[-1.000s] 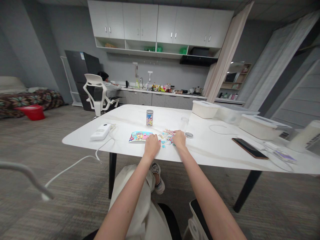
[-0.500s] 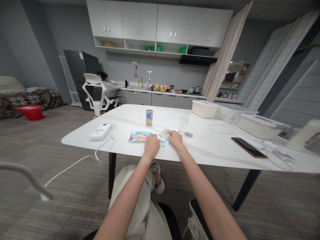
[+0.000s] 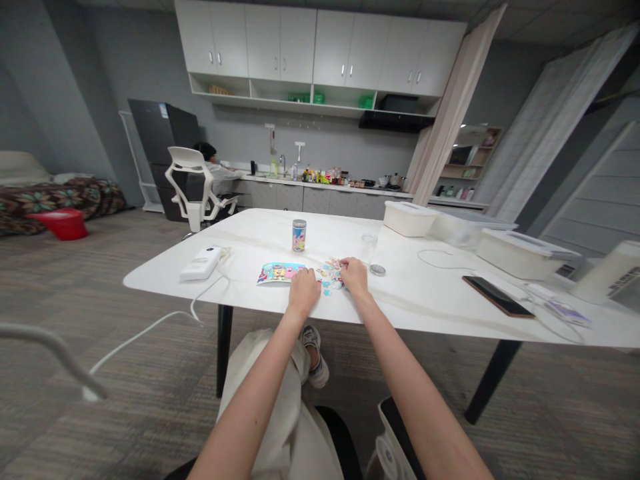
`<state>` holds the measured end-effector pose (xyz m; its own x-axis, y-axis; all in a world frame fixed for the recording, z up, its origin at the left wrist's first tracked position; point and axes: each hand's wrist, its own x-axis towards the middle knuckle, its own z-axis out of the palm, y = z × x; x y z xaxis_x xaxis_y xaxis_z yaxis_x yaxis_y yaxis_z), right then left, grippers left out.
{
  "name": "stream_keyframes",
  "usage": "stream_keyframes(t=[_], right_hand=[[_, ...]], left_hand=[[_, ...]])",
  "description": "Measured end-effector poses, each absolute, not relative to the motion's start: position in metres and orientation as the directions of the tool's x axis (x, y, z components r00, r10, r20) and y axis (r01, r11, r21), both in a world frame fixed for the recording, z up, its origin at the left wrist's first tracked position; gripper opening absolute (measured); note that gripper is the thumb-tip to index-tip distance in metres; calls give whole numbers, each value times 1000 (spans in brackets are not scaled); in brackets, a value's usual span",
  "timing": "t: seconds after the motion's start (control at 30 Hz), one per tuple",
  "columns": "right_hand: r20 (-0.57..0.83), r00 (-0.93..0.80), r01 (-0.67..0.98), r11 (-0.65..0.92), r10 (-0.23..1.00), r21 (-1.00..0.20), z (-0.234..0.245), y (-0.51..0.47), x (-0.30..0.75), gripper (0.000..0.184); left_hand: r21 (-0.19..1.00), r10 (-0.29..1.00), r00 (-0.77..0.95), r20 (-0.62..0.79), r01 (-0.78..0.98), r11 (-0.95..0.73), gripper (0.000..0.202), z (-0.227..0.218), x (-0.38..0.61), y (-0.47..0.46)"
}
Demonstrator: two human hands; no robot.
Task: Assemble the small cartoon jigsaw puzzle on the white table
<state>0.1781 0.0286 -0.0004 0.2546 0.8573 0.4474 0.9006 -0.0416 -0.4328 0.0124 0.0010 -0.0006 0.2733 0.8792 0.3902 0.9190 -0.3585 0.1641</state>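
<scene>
A partly built colourful jigsaw picture lies near the front edge of the white table. Loose puzzle pieces are scattered just right of it. My left hand rests on the table at the picture's right end, fingers curled down; what is under them is hidden. My right hand sits among the loose pieces, fingers bent and closed over them. A small printed tin stands behind the puzzle, and its round lid lies to the right of my right hand.
A white power bank with a cable lies at the left. A dark phone, white lidded boxes and cables are at the right. A person sits in a white chair at the far kitchen counter.
My right hand slid left across the loose pieces half a second ago and has now shifted slightly back to the right. My left hand has stayed in place.
</scene>
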Motion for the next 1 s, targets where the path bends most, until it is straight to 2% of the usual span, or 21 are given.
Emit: stream_keyframes(t=[0.23,0.57,0.67,0.83,1.0], right_hand=[[546,113,859,195,830,-474,-4,35,176,29],[415,-108,868,289,904,-404,-8,32,168,21],[425,-44,892,227,904,-390,-4,29,169,28],[388,246,909,-73,888,-410,-1,25,176,40],[343,231,910,-77,910,-408,-1,24,175,36]], left_hand=[[150,879,275,390,923,-355,19,-1,12,0],[145,876,274,397,924,-355,19,-2,13,2],[156,876,273,397,921,-358,19,-1,13,1],[167,879,281,384,916,-366,19,0,12,1],[163,876,276,396,917,-363,20,-1,12,1]])
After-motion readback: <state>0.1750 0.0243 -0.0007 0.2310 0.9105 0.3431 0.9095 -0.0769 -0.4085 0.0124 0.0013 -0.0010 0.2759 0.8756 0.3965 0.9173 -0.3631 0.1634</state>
